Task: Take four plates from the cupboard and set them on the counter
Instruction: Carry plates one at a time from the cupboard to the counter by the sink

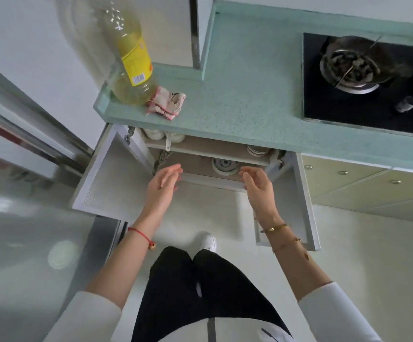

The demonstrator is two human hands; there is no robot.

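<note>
Teal speckled surface (250, 95) runs across the top, and the cupboard (200, 147) under it has both doors swung wide open. The plates (257, 150) are in a small white stack at the right end of the upper shelf, half hidden under the surface's edge, so I can't count them. None are on the surface yet.

Both hands are out in front of the cupboard opening, level with the lower shelf. The left hand (162, 183) has its fingers (173, 170) pretty much straight and loose, holding nothing. The right hand (258, 185) has its fingers (248, 172) a bit more curved, thumb apart from the rest, also holding nothing. Neither one is touching the plates, which sit above and just behind the right hand.

Other stuff:
- White bowls (155, 134) sit at the left end of the upper shelf.
- A round white disc thing (225, 166) sits on the lower shelf between the two hands.
- A big bottle (131, 58) of yellowish liquid stands on the surface's left corner, with a crumpled pinkish cloth (167, 102) right against it.
- A black hob (368, 99) is set into the surface off to the right.
</note>
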